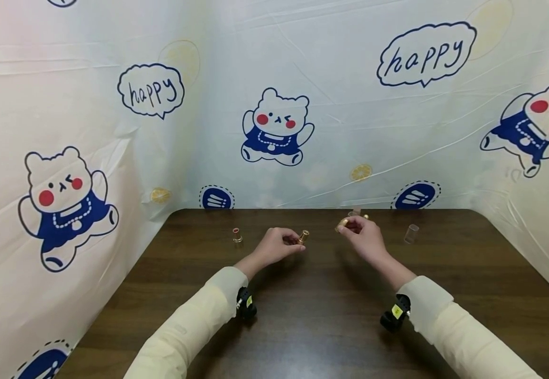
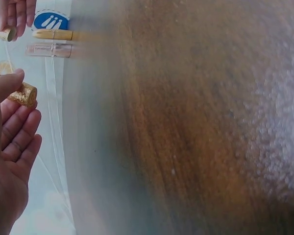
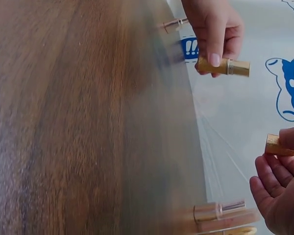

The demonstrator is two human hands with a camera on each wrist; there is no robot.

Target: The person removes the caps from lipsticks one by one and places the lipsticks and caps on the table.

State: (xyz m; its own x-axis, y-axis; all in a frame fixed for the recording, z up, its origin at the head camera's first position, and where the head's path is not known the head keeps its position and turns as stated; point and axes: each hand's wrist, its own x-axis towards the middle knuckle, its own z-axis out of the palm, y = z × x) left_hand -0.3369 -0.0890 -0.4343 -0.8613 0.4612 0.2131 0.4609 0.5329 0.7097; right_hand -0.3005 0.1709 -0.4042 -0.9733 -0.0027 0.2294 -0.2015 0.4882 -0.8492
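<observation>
Pinches a gold tube (image 1: 304, 237) between thumb and fingers of the left hand (image 1: 276, 245), to the right of the red-topped lipstick (image 1: 237, 235). Pinches a gold cap (image 1: 341, 226) in the right hand (image 1: 367, 240), farther right of that lipstick. Probably handles as light, stiff and slippery, judging by the shiny finish; best gripped round the textured lower body. Reaches forward and inward with both arms, with hands apart.

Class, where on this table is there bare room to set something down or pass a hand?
The widest bare patch is the near table between the sleeves. A narrower gap lies between the left hand and right hand. Another patch runs from the clear cap to the table's right edge. It is crowded behind the right hand, where tubes stand.
</observation>
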